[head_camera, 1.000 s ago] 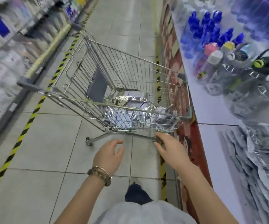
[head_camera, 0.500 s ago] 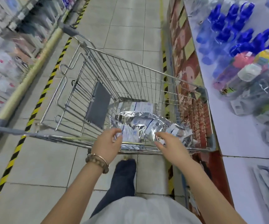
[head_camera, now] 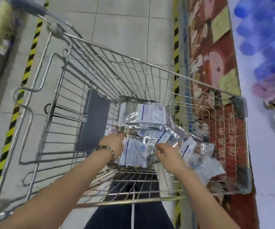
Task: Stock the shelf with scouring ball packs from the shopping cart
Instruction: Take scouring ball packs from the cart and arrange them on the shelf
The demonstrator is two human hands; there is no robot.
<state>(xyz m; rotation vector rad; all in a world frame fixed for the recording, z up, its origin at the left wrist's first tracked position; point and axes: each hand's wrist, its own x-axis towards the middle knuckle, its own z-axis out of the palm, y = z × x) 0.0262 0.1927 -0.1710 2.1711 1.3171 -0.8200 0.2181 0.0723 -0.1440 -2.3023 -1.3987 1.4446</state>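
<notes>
Several silver foil scouring ball packs with white and blue labels lie in a heap on the floor of the wire shopping cart. Both my arms reach down into the cart. My left hand, with a beaded bracelet at the wrist, has its fingers stretched forward and touches the left edge of the nearest pack. My right hand has its fingers curled down onto the crinkled foil of a pack in the middle of the heap. The white shelf runs along the right.
The cart's grey fold-down seat flap stands left of the packs. Blue bottles fill the far end of the shelf. A red decorated panel lines the shelf front. Yellow-black floor tape runs along the aisle on the left.
I have stepped up to the cart and leaned over it. Both hands went from hovering at its near rim to reaching down inside onto the packs.
</notes>
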